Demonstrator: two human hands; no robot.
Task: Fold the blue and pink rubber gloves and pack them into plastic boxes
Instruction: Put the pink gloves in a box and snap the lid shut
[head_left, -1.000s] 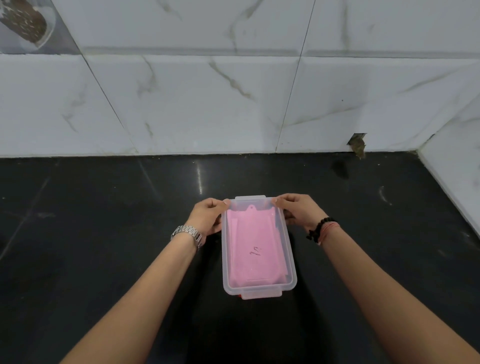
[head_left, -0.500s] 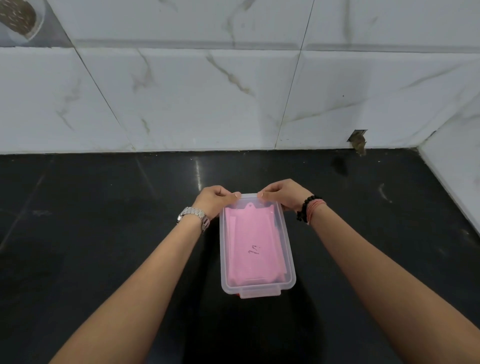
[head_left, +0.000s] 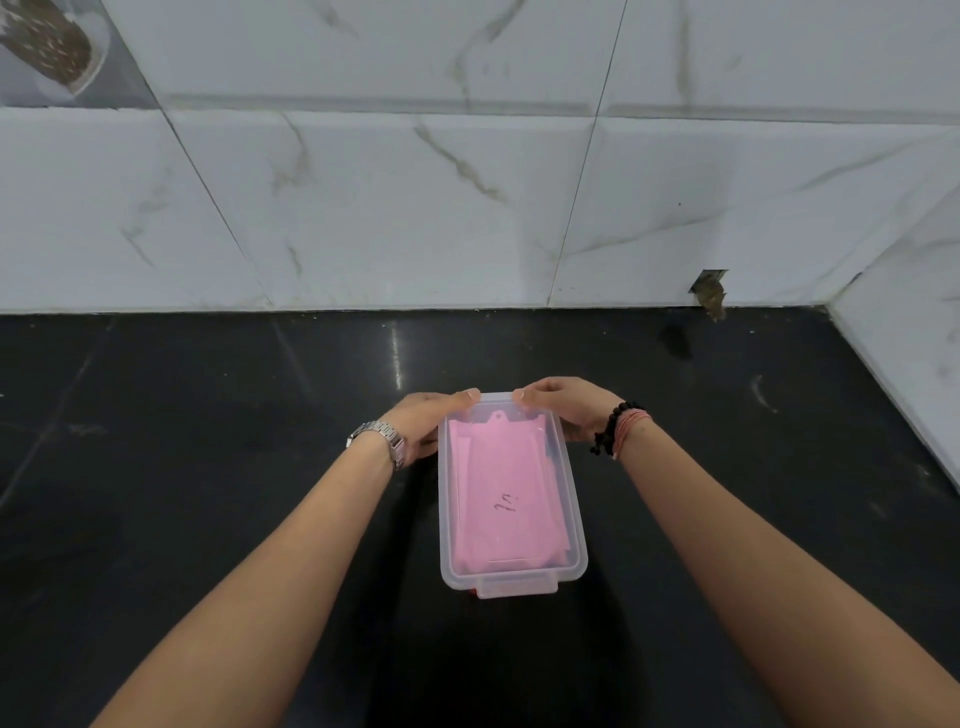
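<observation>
Head view: plastic box (head_left: 511, 496) with the folded pink glove (head_left: 501, 501) lies on the bench (head_left: 208, 441); left hand (head_left: 423, 423) and right hand (head_left: 563, 405) fingers are curled over its far corners. Both thumbs should be pressed down evenly until the lid (head_left: 558, 457) is seated.

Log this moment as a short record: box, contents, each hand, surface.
box: clear plastic box, lid on, lying flat
contents: folded pink glove inside, dark mark on top
left hand: grips far left corner of box
right hand: grips far right corner of box
surface: black countertop
</observation>
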